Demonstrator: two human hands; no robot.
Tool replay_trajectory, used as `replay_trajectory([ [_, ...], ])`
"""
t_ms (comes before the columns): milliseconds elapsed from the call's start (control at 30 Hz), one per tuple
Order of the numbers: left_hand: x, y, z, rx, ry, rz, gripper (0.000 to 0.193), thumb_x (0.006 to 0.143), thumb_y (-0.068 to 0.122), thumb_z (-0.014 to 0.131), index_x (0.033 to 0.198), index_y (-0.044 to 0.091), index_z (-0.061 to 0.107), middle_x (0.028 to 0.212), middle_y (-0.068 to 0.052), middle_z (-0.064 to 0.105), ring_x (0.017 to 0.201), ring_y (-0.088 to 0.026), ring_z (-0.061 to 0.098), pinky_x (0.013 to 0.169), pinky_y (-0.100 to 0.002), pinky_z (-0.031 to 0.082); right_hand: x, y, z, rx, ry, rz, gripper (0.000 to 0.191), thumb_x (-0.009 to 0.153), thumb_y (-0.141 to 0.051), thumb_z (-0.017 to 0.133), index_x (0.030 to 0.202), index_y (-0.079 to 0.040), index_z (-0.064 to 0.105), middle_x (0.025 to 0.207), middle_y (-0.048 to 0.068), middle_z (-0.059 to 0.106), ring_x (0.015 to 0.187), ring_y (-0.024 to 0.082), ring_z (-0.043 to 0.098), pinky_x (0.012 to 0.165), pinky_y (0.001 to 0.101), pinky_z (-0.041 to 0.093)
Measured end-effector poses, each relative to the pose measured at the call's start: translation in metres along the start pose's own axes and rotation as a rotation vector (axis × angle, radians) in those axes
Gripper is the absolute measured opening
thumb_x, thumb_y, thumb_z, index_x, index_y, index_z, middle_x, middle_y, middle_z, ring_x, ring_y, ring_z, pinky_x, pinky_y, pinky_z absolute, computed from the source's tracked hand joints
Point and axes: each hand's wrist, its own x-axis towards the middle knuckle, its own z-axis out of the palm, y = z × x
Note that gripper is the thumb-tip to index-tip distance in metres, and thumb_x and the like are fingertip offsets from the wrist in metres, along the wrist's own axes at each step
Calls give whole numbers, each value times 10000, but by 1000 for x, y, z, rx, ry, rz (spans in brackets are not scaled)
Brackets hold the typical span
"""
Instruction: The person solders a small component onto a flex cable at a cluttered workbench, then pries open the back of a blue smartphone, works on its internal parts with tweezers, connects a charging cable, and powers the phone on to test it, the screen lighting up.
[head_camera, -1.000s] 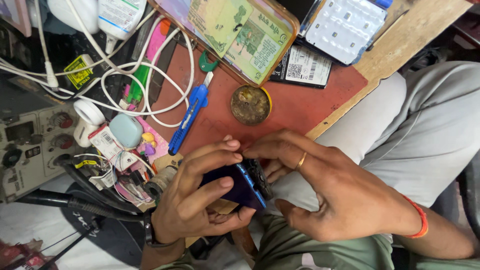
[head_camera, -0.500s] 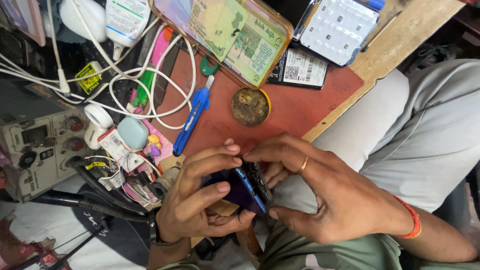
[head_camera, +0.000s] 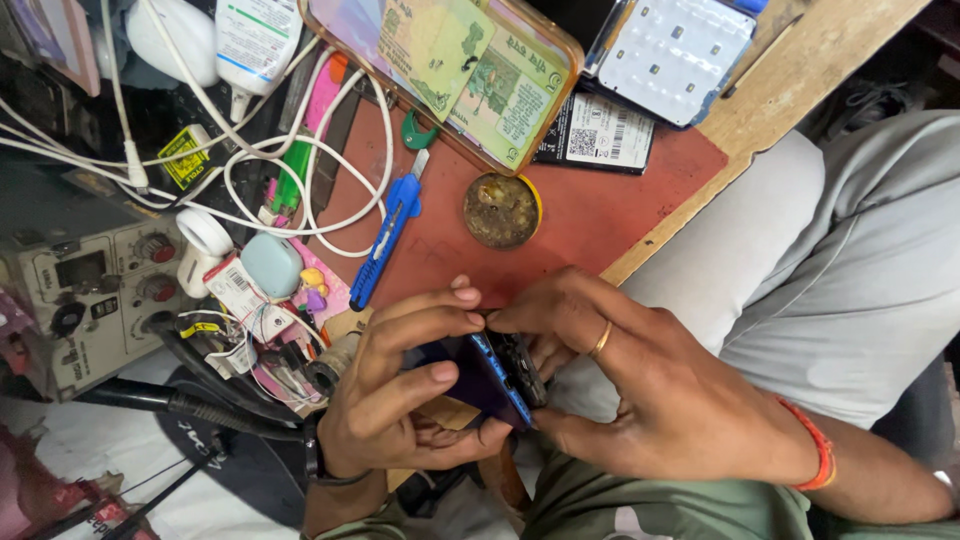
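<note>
Lower centre of the frame: the left hand (head_camera: 400, 400) and right hand (head_camera: 660, 400) are both gripping a dark blue phone (head_camera: 490, 375), fingers curled around its edges, just below the red-brown mat (head_camera: 600, 215) and round tin (head_camera: 501, 210).

The left hand (head_camera: 400, 400) is bare, with a dark band round its wrist. The right hand (head_camera: 660, 400) wears a plain gold ring (head_camera: 600, 340) on one finger and an orange-red thread bracelet (head_camera: 815, 455) at the wrist. Both forearms are uncovered. Light grey trousers (head_camera: 850, 270) cover the legs, and an olive-green garment (head_camera: 680, 505) shows below.
</note>
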Motion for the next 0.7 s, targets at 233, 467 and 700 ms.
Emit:
replay_trajectory([
  [233,2,3,5,11,46,-14,816,810,233,946,1362,155,351,1265,-206,584,1192,-400,670,1041,-515,595,-2,-9,1,-63,19,14,674,739,-55,790,1362,-37,533,1284,119,590,1019,253,735,845,325,622],
  [467,3,4,6,21,49,-22,799,809,243,936,1349,155,353,1254,-206,590,1185,-398,676,1042,-522,601,-4,-12,2,-161,15,33,679,756,-91,785,1381,-56,521,1301,128,572,1042,312,733,840,353,627],
  [700,0,5,4,-33,66,-9,803,838,236,944,1361,157,339,1265,-219,584,1210,-396,665,1074,-516,604,-2,-14,0,-281,-45,-10,719,744,-171,826,1386,-41,529,1328,141,545,1108,347,682,858,390,595],
])
